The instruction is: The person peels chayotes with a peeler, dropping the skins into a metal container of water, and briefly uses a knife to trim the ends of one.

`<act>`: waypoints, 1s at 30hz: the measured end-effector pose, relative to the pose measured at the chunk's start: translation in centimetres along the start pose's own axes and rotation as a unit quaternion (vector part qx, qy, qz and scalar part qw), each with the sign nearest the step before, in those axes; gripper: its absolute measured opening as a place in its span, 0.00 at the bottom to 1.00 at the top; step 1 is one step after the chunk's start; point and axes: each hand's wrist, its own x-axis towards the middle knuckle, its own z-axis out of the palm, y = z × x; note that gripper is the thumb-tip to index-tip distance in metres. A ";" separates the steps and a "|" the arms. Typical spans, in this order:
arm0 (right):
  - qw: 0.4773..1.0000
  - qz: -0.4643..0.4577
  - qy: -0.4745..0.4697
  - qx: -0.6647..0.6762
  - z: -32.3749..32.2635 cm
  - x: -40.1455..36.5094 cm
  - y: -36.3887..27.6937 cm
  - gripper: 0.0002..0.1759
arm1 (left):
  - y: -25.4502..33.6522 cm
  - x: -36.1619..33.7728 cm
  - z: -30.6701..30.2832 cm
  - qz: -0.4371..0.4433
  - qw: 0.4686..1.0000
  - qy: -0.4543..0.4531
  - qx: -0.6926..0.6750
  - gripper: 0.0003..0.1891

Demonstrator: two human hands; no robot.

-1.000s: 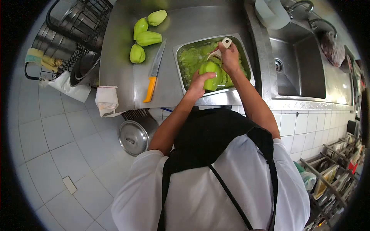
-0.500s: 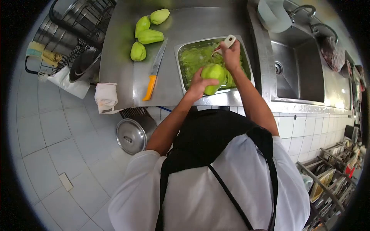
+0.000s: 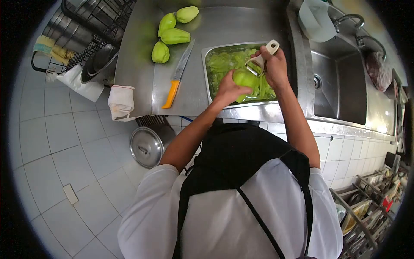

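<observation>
My left hand (image 3: 229, 89) is wrapped round a green chayote (image 3: 245, 78), held over a metal tray (image 3: 207, 82) of water with green pieces (image 3: 221, 61) in it. A peeler (image 3: 271, 45) with a pale handle is in my closed right hand (image 3: 275, 65), its blade beside the chayote's upper right side. Left of the tray lies a knife (image 3: 172, 93) with an orange handle. Several whole chayotes (image 3: 175, 36) rest on the steel counter beyond the knife.
A steel sink (image 3: 338, 82) with taps is at the right. On the counter's left front corner sits a folded cloth (image 3: 121, 101). A lidded pot (image 3: 146, 147) stands on the floor below. Racks hold pots at the upper left.
My right hand has brought the peeler's blade down to the chayote. The chayote has turned and sits slightly farther over the tray. The whole view has shifted a little.
</observation>
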 end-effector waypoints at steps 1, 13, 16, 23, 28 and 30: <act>0.998 0.027 -0.010 0.047 0.1 -0.1 0.2 0.09 | 0.1 0.3 0.1 -0.006 1.000 0.006 0.022 0.40; 0.997 0.008 0.070 0.019 -0.4 0.5 4.6 0.08 | -0.6 0.0 1.6 0.028 0.992 0.054 0.109 0.41; 0.994 0.016 0.106 -0.007 -0.2 1.4 6.0 0.13 | -1.1 -0.1 1.2 0.023 0.985 0.073 0.154 0.44; 0.957 -0.150 0.157 -0.190 -7.6 6.5 8.4 0.18 | -1.4 -2.2 1.1 0.057 0.993 0.022 0.096 0.44; 0.954 -0.143 0.062 -0.256 -5.3 4.1 9.6 0.15 | -2.1 -0.3 0.7 -0.044 0.977 -0.029 -0.206 0.34; 0.930 -0.071 0.078 -0.353 -4.4 2.1 7.4 0.14 | -2.1 -0.4 0.5 -0.085 0.954 -0.041 -0.285 0.36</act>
